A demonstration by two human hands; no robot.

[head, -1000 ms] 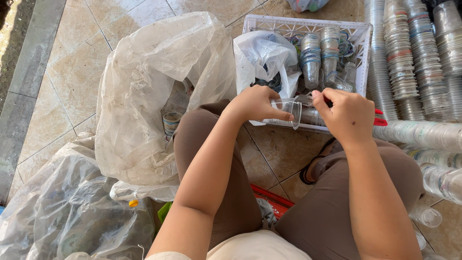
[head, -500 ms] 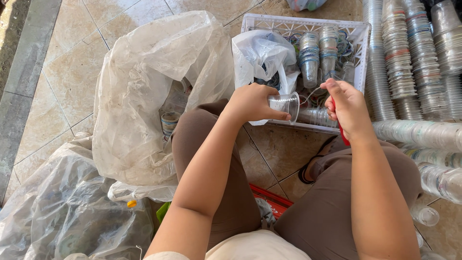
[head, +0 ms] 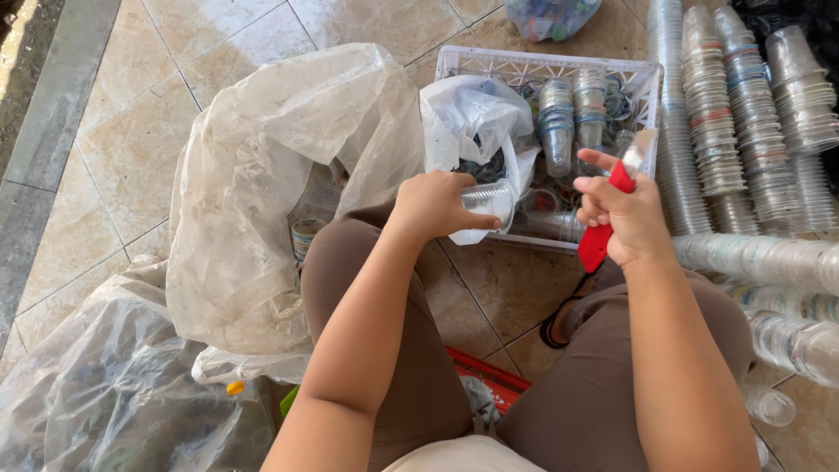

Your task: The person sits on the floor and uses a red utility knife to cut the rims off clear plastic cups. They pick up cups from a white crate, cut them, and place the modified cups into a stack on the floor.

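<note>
Clear, thin plastic makes up nearly everything I see from the head camera. Largest is the crumpled translucent bag [head: 262,201] standing open on the tiled floor [head: 131,114] at the person's left knee. Next, the white lattice crate [head: 489,63] ahead of the knees, holding short stacks of cups, loose rings and a white bag [head: 468,114]. Long nested cup stacks [head: 725,131] lie to the right.

The left hand [head: 433,205] holds a clear plastic cup [head: 485,197] on its side, just above the crate's near edge, fingers wrapped around the cup wall and closed on it. The right hand [head: 625,218] is clamped on a red-handled cutter [head: 607,218], blade tip up, index finger extended; it sits near the cup but apart from it.

My judgement on handling: the cup is very light, thin-walled and springy, so it dents under a hard squeeze and slips if smooth or wet. The rim is the stiffest part; a grip around the body close to the rim or base gives the best control, with fingers kept clear of the blade.

Against the frame half a second earlier: the right hand has drawn back and lifted away from the cup, the cutter is now plainly visible, and the cup has turned from mouth-up to lying sideways.
</note>
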